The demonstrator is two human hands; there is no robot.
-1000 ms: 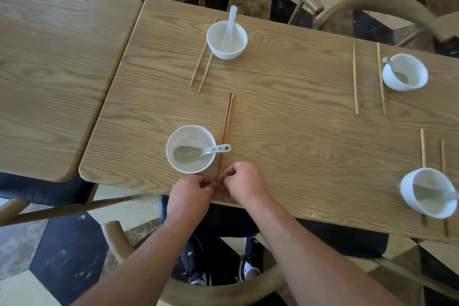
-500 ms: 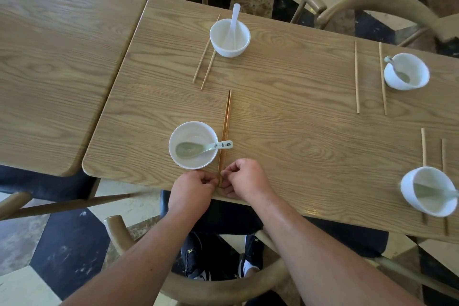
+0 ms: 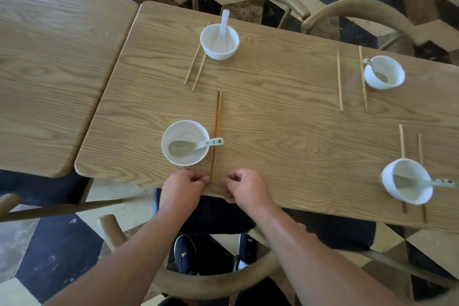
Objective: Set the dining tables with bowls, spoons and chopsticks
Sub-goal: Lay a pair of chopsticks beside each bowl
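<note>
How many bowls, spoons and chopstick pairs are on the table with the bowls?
Bowls: 4
Spoons: 4
Chopstick pairs: 4
Total: 12

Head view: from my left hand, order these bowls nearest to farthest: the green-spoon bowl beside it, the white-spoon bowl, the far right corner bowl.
From the left hand:
1. Green-spoon bowl, just ahead, near edge.
2. White-spoon bowl, straight across the table.
3. Corner bowl, far right side.
</note>
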